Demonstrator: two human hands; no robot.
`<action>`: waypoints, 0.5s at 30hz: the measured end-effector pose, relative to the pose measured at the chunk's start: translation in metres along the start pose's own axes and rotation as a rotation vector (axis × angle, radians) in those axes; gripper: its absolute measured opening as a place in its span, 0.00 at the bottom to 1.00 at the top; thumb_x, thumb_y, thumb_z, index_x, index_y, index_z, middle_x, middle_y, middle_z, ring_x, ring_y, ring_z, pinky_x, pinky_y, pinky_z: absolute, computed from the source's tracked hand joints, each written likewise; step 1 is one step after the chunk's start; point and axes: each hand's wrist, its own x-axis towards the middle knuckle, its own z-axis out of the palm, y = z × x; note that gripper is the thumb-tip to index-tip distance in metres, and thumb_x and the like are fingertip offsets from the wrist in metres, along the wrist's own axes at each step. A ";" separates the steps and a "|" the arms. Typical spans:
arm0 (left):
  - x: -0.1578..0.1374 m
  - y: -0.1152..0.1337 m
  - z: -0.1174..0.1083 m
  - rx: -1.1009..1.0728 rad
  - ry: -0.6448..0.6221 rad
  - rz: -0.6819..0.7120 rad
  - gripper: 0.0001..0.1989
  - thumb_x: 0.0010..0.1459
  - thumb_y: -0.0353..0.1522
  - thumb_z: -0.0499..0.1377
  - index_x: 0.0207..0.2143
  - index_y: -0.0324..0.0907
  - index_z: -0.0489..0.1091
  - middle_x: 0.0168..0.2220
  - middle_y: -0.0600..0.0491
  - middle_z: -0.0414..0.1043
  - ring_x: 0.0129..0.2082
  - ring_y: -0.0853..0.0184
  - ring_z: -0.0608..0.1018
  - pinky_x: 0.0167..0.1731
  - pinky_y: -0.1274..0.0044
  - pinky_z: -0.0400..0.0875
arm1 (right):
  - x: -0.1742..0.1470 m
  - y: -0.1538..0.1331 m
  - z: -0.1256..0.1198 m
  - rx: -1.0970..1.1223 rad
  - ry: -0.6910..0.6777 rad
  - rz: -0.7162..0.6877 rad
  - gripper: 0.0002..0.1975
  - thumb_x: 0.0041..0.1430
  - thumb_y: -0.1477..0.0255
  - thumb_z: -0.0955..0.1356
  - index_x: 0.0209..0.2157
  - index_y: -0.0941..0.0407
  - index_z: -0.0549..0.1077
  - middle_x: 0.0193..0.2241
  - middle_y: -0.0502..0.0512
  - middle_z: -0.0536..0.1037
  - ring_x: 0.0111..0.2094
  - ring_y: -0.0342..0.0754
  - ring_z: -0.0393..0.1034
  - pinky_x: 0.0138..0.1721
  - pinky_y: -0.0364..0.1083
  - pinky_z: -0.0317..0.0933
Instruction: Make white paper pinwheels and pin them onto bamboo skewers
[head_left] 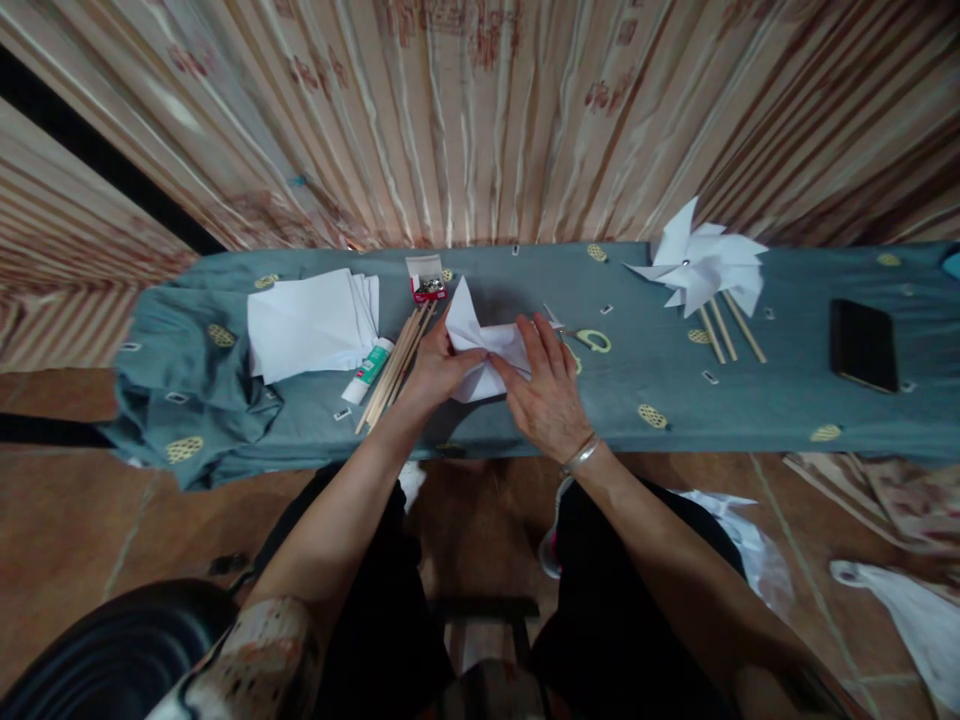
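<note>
A white paper pinwheel [466, 322] without a stick lies in the middle of the cloth-covered table, its blades folded toward the centre. My left hand [439, 362] grips its left side, thumb pressed near the middle. From the right, my right hand [547, 390] presses the centre with its thumb or index finger, the other fingers lying over the right blade. Green-handled scissors [595, 341] rest just beyond my right hand, partly hidden by it. Beside my left hand lie several wooden sticks [397, 365] and a glue stick [367, 371]. A small open box of metal pins [427, 284] stands behind them.
A stack of white paper sheets [304, 322] lies on the left. Finished pinwheels on sticks [705, 262] lie at the right, near a black phone [862, 345]. A curtain [480, 130] hangs along the table's back edge. A black round stool [120, 650] stands at lower left.
</note>
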 end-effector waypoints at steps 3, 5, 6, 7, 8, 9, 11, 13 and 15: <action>-0.002 0.005 0.002 -0.029 0.021 -0.013 0.20 0.39 0.30 0.66 0.39 0.39 0.69 0.32 0.53 0.76 0.33 0.62 0.78 0.37 0.70 0.74 | 0.000 -0.002 -0.006 0.007 0.025 -0.007 0.21 0.63 0.76 0.63 0.57 0.52 0.68 0.69 0.60 0.51 0.70 0.62 0.38 0.62 0.64 0.48; -0.004 0.011 0.002 -0.039 0.033 -0.012 0.19 0.39 0.29 0.66 0.37 0.39 0.68 0.31 0.55 0.75 0.31 0.65 0.77 0.35 0.73 0.73 | 0.001 -0.002 -0.011 0.029 0.061 -0.010 0.21 0.64 0.73 0.63 0.57 0.51 0.67 0.70 0.59 0.48 0.70 0.62 0.37 0.62 0.65 0.48; -0.005 0.015 0.001 -0.040 0.041 -0.009 0.18 0.39 0.29 0.65 0.36 0.39 0.68 0.30 0.56 0.74 0.29 0.66 0.76 0.33 0.74 0.73 | 0.001 -0.002 -0.015 0.047 0.087 -0.011 0.20 0.64 0.72 0.63 0.58 0.50 0.67 0.70 0.58 0.47 0.70 0.62 0.37 0.62 0.65 0.49; -0.006 0.019 0.000 -0.041 0.051 -0.005 0.17 0.39 0.29 0.65 0.35 0.39 0.68 0.28 0.57 0.74 0.29 0.67 0.76 0.32 0.76 0.72 | 0.001 0.000 -0.018 0.070 0.120 -0.010 0.20 0.65 0.69 0.64 0.58 0.50 0.67 0.70 0.58 0.46 0.70 0.62 0.38 0.62 0.66 0.49; -0.007 0.022 -0.001 -0.041 0.063 -0.001 0.17 0.38 0.28 0.65 0.34 0.39 0.68 0.28 0.58 0.73 0.28 0.67 0.75 0.31 0.76 0.72 | 0.002 0.001 -0.021 0.098 0.157 -0.008 0.20 0.65 0.67 0.64 0.58 0.50 0.67 0.70 0.58 0.46 0.70 0.63 0.38 0.62 0.66 0.49; -0.007 0.025 -0.002 -0.040 0.076 0.001 0.18 0.38 0.28 0.66 0.35 0.39 0.68 0.27 0.58 0.73 0.28 0.68 0.75 0.31 0.77 0.71 | 0.003 0.002 -0.024 0.132 0.193 0.000 0.20 0.65 0.64 0.64 0.57 0.50 0.67 0.70 0.58 0.47 0.70 0.63 0.39 0.62 0.66 0.49; -0.009 0.028 -0.004 -0.034 0.104 0.003 0.20 0.38 0.28 0.66 0.38 0.39 0.69 0.29 0.57 0.74 0.29 0.67 0.76 0.32 0.76 0.72 | 0.004 0.005 -0.028 0.220 0.247 0.056 0.21 0.65 0.61 0.63 0.57 0.51 0.67 0.69 0.60 0.51 0.69 0.62 0.42 0.62 0.66 0.49; -0.009 0.027 -0.005 -0.017 0.121 0.011 0.22 0.39 0.28 0.66 0.41 0.38 0.70 0.31 0.55 0.76 0.31 0.66 0.77 0.34 0.75 0.72 | 0.006 0.007 -0.028 0.357 0.256 0.178 0.23 0.64 0.59 0.63 0.57 0.53 0.68 0.65 0.63 0.60 0.67 0.61 0.51 0.62 0.64 0.53; -0.009 0.025 -0.006 -0.009 0.122 0.036 0.24 0.39 0.27 0.65 0.44 0.38 0.70 0.34 0.54 0.77 0.33 0.64 0.77 0.37 0.74 0.73 | 0.007 0.007 -0.025 0.552 0.225 0.350 0.23 0.63 0.57 0.64 0.55 0.54 0.69 0.57 0.64 0.71 0.60 0.58 0.64 0.58 0.61 0.60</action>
